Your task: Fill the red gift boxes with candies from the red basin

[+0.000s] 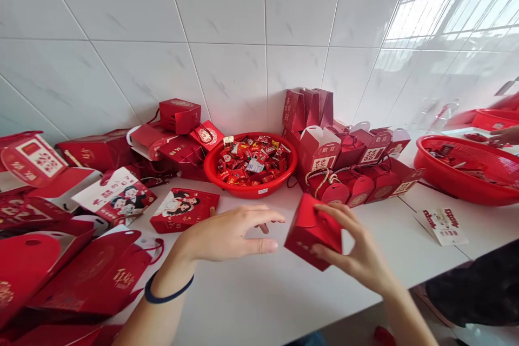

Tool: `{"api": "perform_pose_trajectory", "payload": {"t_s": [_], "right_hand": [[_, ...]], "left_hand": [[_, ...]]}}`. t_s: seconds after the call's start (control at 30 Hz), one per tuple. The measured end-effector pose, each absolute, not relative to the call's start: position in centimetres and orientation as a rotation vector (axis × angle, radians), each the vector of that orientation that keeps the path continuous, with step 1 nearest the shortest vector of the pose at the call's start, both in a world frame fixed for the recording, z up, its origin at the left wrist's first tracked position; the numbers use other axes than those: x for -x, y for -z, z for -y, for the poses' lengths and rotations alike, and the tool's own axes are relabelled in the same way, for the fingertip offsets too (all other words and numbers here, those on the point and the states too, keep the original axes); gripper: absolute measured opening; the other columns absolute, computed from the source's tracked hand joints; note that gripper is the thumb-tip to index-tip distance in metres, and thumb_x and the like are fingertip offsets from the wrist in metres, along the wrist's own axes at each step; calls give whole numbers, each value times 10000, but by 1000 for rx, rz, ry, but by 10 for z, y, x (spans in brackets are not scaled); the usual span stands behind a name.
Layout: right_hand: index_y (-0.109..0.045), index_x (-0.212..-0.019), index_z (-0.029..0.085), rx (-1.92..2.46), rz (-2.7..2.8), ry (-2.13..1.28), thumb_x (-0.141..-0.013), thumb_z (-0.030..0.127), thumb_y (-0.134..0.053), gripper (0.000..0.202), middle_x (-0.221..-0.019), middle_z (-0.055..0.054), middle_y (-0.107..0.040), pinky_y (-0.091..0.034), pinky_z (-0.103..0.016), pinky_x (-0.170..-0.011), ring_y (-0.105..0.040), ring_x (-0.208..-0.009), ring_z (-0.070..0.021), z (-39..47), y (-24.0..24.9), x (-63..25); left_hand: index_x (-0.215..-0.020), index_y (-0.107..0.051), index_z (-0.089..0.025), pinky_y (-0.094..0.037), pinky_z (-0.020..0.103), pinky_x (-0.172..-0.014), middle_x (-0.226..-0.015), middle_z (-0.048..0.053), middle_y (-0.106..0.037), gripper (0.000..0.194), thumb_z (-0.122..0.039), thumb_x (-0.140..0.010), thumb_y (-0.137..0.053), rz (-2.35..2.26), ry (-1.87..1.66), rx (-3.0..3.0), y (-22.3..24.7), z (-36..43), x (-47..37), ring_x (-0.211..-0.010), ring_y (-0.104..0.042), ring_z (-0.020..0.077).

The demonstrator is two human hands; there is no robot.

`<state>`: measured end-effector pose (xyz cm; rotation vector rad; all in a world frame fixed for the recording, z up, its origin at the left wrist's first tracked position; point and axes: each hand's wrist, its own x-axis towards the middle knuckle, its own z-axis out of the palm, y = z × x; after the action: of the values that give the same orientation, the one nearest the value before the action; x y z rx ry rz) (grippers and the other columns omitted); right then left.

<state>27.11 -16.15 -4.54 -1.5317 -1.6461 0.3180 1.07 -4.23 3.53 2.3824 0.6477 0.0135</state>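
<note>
Near the middle of the white table, my right hand grips a small closed red box by its side and top, holding it tilted. My left hand, with a dark band on its wrist, is held to the left of that box with fingers apart and nothing in it. Behind both hands sits a round red basin full of wrapped sweets. Left of my left hand lies a red box with a printed couple.
Many red boxes are heaped at the left. Several more stand in rows right of the basin. A red basket and a printed card are at the right. Another person's hand shows at the right edge. A tiled wall rises behind.
</note>
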Motion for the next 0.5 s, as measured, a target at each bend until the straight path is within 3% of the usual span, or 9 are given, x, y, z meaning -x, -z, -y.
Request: {"api": "perform_pose_trajectory", "payload": {"t_s": [0.1, 0.17, 0.23, 0.37, 0.5], "right_hand": [[-665, -1264, 323, 1620, 1489, -212, -778, 548, -749, 542, -1204, -73, -667, -573, -428, -918, -670, -1060, -281, 181, 17, -315], [-676, -1246, 328, 1740, 1274, -68, -702, 637, -750, 630, -1191, -74, -672, -582, -458, -854, -673, -997, -299, 190, -1, -339], [-665, -1278, 337, 1901, 1017, 167, -640, 674, -752, 727, -1227, -86, -655, -555, -525, -900, -662, -994, -328, 196, -17, -357], [-686, -1278, 302, 2044, 786, 574, -647, 679, -712, 736, -1132, -123, -662, -429, -581, -1078, -580, -1200, -397, 197, -38, -385], [-648, -1343, 216, 2074, 601, 564, -656, 579, -736, 783, -1175, -175, -623, -309, -611, -1155, -506, -1294, -422, 186, -47, -420]], "left_hand": [[-1343, -627, -227, -466, 304, -1019, -1341, 70, -667, 483, -507, -951, -595, -668, -55, -2408, -35, 38, -5, -1181, -648, 235], [-1321, -647, -215, -455, 327, -1055, -1334, 76, -678, 465, -492, -951, -597, -687, -67, -2442, -33, 36, -4, -1208, -637, 248], [-1314, -656, -211, -458, 338, -1063, -1336, 76, -682, 456, -479, -949, -598, -698, -60, -2458, -31, 35, -6, -1224, -630, 258], [-1317, -663, -224, -466, 343, -1062, -1336, 69, -688, 457, -474, -939, -604, -711, 1, -2460, -29, 34, -10, -1234, -629, 268], [-1330, -656, -237, -463, 364, -1072, -1343, 68, -684, 468, -483, -937, -594, -764, 56, -2460, -26, 32, -12, -1248, -622, 280]]}}
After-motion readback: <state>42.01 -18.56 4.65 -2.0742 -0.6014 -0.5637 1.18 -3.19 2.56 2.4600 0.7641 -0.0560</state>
